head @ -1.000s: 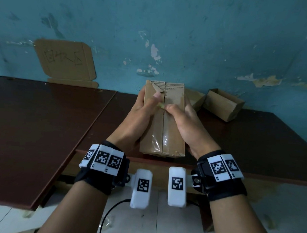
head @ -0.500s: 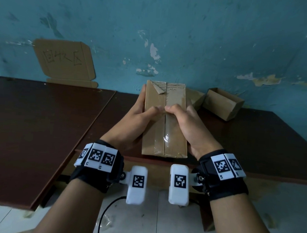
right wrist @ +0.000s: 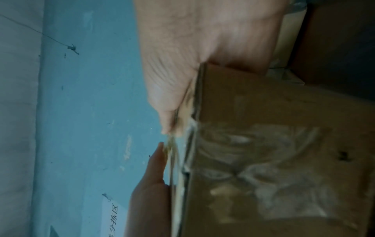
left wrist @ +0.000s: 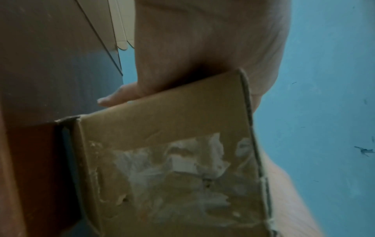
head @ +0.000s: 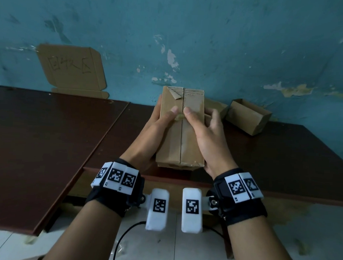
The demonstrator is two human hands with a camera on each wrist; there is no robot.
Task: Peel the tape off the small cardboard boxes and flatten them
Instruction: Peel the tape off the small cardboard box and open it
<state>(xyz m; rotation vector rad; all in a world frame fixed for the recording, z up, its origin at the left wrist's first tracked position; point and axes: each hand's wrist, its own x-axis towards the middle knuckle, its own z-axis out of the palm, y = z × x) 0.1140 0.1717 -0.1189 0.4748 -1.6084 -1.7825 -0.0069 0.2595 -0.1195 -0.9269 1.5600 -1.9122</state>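
Your left hand (head: pixel 156 133) wraps the left side of the cardboard box (head: pixel 178 142), held between both hands above the table (head: pixel 48 134) edge. Your right hand (head: pixel 207 139) grips its right side; both thumbs seemingly pinch crumpled tape (head: pixel 179 116) at the centre seam.

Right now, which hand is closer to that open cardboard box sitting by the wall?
Right. The right hand grips the held box on the side toward the open box; the left hand grips its far side.

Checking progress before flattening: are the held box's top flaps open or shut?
Shut: the box flaps meet along the middle seam, both thumbs at the tape.
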